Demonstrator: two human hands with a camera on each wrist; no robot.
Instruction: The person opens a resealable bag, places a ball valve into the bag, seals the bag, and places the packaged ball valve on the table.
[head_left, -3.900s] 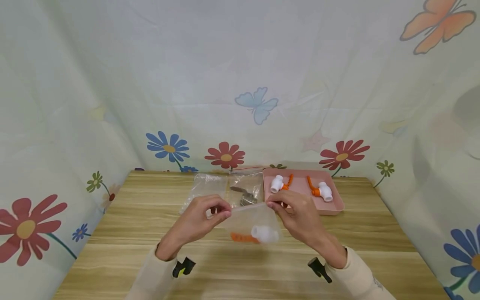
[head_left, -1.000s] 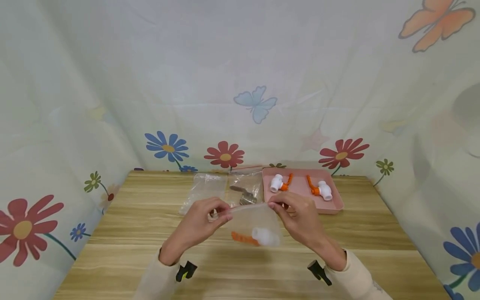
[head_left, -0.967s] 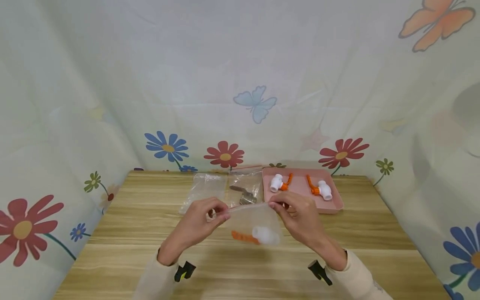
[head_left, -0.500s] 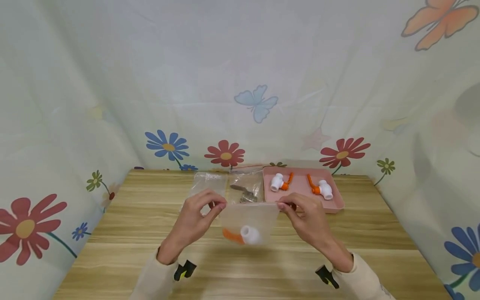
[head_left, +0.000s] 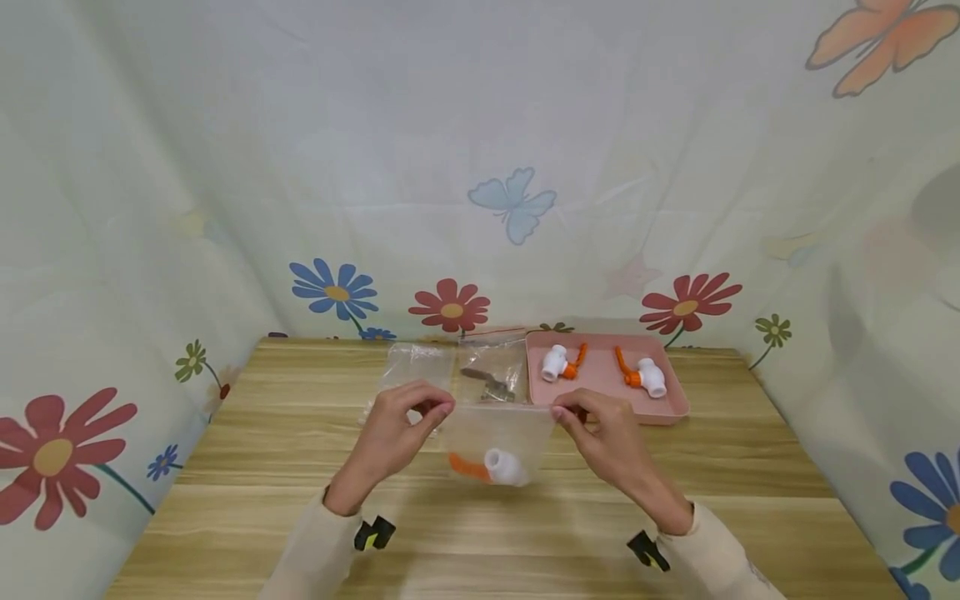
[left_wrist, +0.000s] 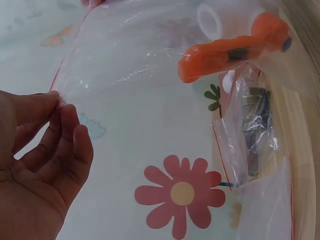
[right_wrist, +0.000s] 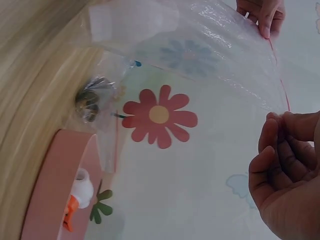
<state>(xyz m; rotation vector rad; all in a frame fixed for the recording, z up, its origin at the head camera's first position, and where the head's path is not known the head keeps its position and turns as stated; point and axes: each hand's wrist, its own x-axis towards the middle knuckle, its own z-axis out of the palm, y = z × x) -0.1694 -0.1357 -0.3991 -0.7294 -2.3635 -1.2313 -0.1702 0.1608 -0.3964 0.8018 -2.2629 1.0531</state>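
Note:
A clear zip bag point(head_left: 495, 427) hangs above the table, stretched between both hands at its top edge. Inside, near the bottom, lies a white ball valve point(head_left: 504, 467) whose orange lever point(left_wrist: 220, 54) points left in the head view. My left hand point(head_left: 397, 429) pinches the bag's left top corner between thumb and index finger. At the opposite corner my right hand point(head_left: 609, 433) pinches the same edge. A red line point(right_wrist: 280, 75) runs along this edge in the right wrist view. Whether the zip is fully pressed together cannot be told.
Behind the hands, a zip bag holding a metal valve point(head_left: 495, 387) lies beside another clear bag point(head_left: 416, 367). A pink tray point(head_left: 600, 407) at the back right holds two white valves point(head_left: 557, 364) with orange levers. A printed curtain point(head_left: 360, 167) encloses the wooden table point(head_left: 300, 467).
Over the last second the right hand has moved slightly right and the left hand slightly left, pulling the bag's top edge straighter. The valve inside has swung left and turned its opening forward.

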